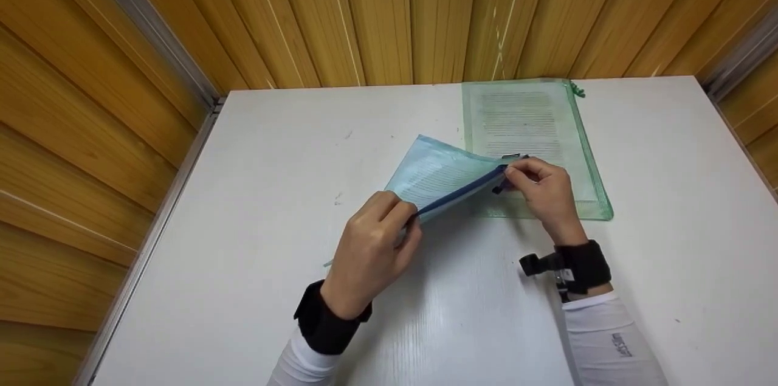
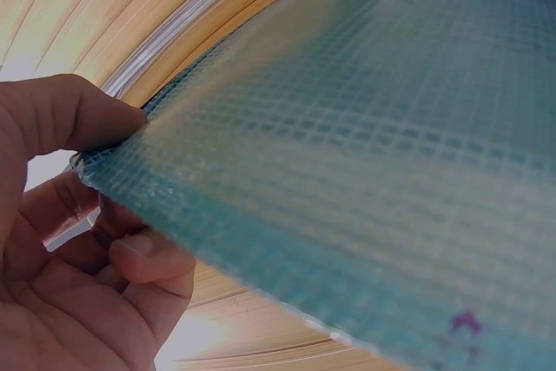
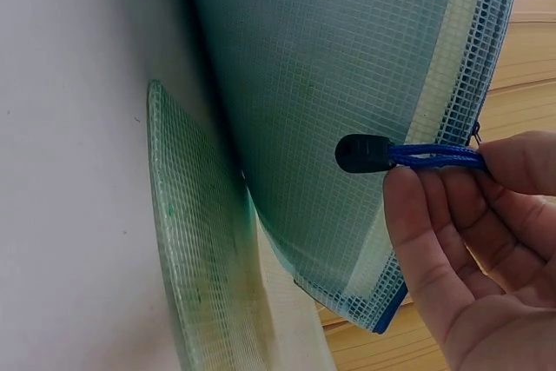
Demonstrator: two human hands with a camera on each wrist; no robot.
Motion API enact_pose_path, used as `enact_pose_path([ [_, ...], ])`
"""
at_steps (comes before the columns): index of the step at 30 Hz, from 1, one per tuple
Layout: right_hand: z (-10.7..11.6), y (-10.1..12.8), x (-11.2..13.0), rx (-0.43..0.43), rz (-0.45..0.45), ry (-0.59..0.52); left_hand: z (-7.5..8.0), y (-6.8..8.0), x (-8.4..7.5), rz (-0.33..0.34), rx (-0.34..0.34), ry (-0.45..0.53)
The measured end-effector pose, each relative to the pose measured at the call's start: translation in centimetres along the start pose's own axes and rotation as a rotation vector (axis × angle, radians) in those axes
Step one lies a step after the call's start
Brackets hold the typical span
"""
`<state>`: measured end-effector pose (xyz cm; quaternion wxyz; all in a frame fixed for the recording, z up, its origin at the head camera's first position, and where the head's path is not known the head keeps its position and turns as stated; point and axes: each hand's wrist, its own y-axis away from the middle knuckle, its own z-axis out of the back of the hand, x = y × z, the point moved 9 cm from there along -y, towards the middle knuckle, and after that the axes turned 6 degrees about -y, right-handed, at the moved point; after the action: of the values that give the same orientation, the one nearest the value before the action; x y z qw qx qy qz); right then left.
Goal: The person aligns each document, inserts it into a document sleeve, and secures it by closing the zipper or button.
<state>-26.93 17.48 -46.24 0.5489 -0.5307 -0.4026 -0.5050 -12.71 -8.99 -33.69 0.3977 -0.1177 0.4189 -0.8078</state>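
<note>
head view: left hand point(image 1: 371, 252) nearest, pinching the near corner of the blue mesh pouch point(image 1: 440, 176) to brace it; the pouch is lifted off the white table point(image 1: 243, 203). right hand point(image 1: 544, 188) grips the far end of the zip. green pouch point(image 1: 535, 124) lies flat behind.

left wrist view: thumb and curled fingers point(image 2: 139, 262) clamp the pouch edge.

right wrist view: fingertips point(image 3: 417, 215) pinch the blue pull cord point(image 3: 434, 156), holding it taut.
</note>
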Motion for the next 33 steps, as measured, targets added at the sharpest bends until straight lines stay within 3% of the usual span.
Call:
enact_pose_path([
  [7,0.1,-0.1,-0.1,0.0,-0.001,-0.014,0.1,0.0,0.0,-0.004,-0.003,-0.008],
  [17,1.0,-0.3,-0.4,-0.041,0.001,0.06,0.4,0.1,0.1,-0.006,-0.016,-0.004],
  [33,1.0,-0.3,-0.5,-0.03,-0.013,0.029,0.4,-0.1,0.1,-0.004,-0.007,0.008],
])
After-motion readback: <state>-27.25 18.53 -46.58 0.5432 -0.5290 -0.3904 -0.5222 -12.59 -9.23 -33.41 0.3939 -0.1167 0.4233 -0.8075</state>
